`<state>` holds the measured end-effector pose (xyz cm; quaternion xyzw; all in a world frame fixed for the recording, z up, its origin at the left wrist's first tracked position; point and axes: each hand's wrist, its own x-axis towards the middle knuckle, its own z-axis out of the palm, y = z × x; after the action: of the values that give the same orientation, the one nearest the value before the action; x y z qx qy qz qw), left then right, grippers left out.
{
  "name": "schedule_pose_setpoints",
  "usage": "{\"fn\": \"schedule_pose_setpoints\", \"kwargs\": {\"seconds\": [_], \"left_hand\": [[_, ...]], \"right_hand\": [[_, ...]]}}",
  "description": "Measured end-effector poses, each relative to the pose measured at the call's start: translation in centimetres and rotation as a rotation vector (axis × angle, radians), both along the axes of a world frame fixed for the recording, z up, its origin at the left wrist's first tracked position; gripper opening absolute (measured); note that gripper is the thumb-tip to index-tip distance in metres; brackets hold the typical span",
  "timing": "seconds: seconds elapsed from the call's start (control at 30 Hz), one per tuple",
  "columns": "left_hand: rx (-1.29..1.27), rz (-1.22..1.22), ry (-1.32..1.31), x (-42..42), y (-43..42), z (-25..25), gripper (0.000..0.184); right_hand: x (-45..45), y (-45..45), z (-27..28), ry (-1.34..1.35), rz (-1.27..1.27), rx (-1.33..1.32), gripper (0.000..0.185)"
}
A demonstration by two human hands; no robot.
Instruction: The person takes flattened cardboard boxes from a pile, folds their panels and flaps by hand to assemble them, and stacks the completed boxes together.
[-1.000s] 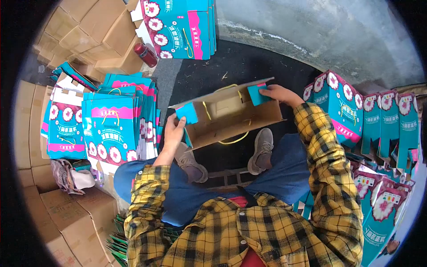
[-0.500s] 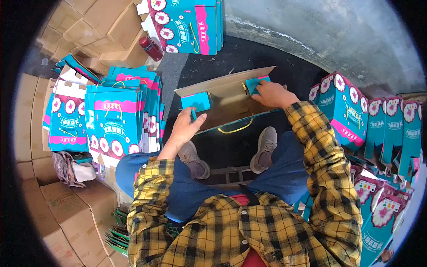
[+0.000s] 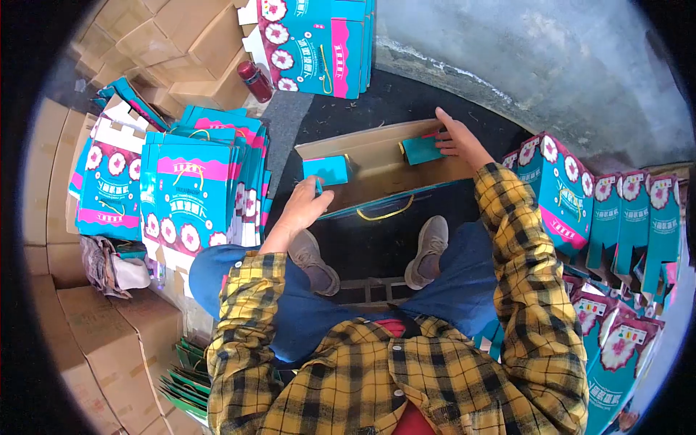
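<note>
Fingers, left hand [image 3: 299, 209]: set about the box's near-left end, a narrow teal strip [image 3: 318, 187] between thumb and fingertips; clamped or loose, cannot tell. Fingers, right hand [image 3: 466, 143]: spread well apart, gripping nothing; contact with the right flap [image 3: 422, 151], just beside them, uncertain. Cardboard box [image 3: 388, 177]: one, top open, lying between both sets of fingers. Left flap [image 3: 326, 169]: teal, just beyond the left fingertips. Change: right fingers, earlier bent over the right flap, now straightened and spread. Meaning, by judgement: pressing at that end has eased; flap left folded inward.
</note>
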<state>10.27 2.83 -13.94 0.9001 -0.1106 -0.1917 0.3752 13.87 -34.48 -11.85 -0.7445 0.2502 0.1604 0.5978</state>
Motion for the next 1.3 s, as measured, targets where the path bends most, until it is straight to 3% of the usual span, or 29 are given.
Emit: {"fn": "schedule_pose_setpoints", "kwargs": {"seconds": [0.07,0.13,0.17,0.27,0.33,0.47,0.53,0.6,0.63,0.67,0.73,0.77,0.8,0.9,1.07,1.13,1.2,1.3], "left_hand": [[-0.014,0.039,0.015,0.0,0.5,0.5,0.054],[-0.028,0.068,0.037,-0.2,1.1,0.2,0.054],[-0.047,0.127,0.051,-0.2,1.6,0.0,0.056],[-0.068,0.183,0.084,-0.7,1.8,0.1,0.063],[-0.149,0.128,-0.101,-1.0,1.6,0.2,0.057],[-0.055,0.034,-0.020,-0.2,1.4,0.4,0.063],[-0.137,0.053,0.067,0.7,1.4,-0.4,0.069],[-0.569,0.479,0.309,0.5,1.5,-0.8,0.073],[-0.591,0.517,0.347,1.0,2.3,-1.9,0.090],[-0.591,0.520,0.347,1.0,2.2,-3.3,0.090],[-0.185,0.393,0.354,0.8,1.5,-4.4,0.082],[-0.247,0.179,0.355,0.8,2.1,-5.4,0.081],[-0.143,0.087,0.180,0.4,1.8,-5.6,0.075],[-0.033,-0.009,0.149,1.2,2.3,-6.3,0.067],[0.085,-0.006,0.168,2.0,2.8,-8.3,0.072],[0.087,-0.039,0.147,2.1,2.7,-8.2,0.076],[-0.011,-0.013,0.159,1.7,2.5,-7.4,0.075],[0.024,0.044,0.248,2.0,2.9,-8.2,0.066]], "right_hand": [[0.4,-1.4,-1.6,-0.005,-0.015,0.043,0.091],[1.1,-2.3,-2.4,-0.191,0.409,-0.384,0.077],[0.2,-3.0,-3.0,-0.299,0.661,-0.740,0.071],[-0.7,-2.4,-3.9,-0.329,0.769,-0.780,0.074],[-0.9,-1.9,-3.3,-0.313,0.794,-0.792,0.075],[-0.6,-1.0,-3.6,-0.340,0.851,-1.002,0.082],[-0.4,-0.2,-3.8,-0.340,0.873,-1.073,0.083],[-0.4,0.4,-4.1,-0.312,0.870,-1.175,0.079],[-0.5,0.4,-4.4,-0.311,0.874,-1.172,0.079],[-0.7,0.3,-4.6,-0.356,0.857,-1.192,0.078],[-0.8,0.3,-4.4,-0.403,0.840,-1.213,0.076],[-1.0,0.3,-4.3,-0.410,0.838,-1.235,0.077],[-1.3,0.5,-3.7,-0.415,0.835,-1.259,0.078],[-1.8,0.0,-1.8,-0.324,0.720,-1.305,0.071],[-2.2,-3.8,0.4,-0.188,0.494,-0.989,0.073],[-3.4,-2.9,0.4,-0.063,0.596,-0.167,0.079],[-5.0,-1.3,0.0,-0.079,1.044,-0.360,0.085],[-6.1,-2.5,-1.1,-0.128,1.077,-0.435,0.084]]}}
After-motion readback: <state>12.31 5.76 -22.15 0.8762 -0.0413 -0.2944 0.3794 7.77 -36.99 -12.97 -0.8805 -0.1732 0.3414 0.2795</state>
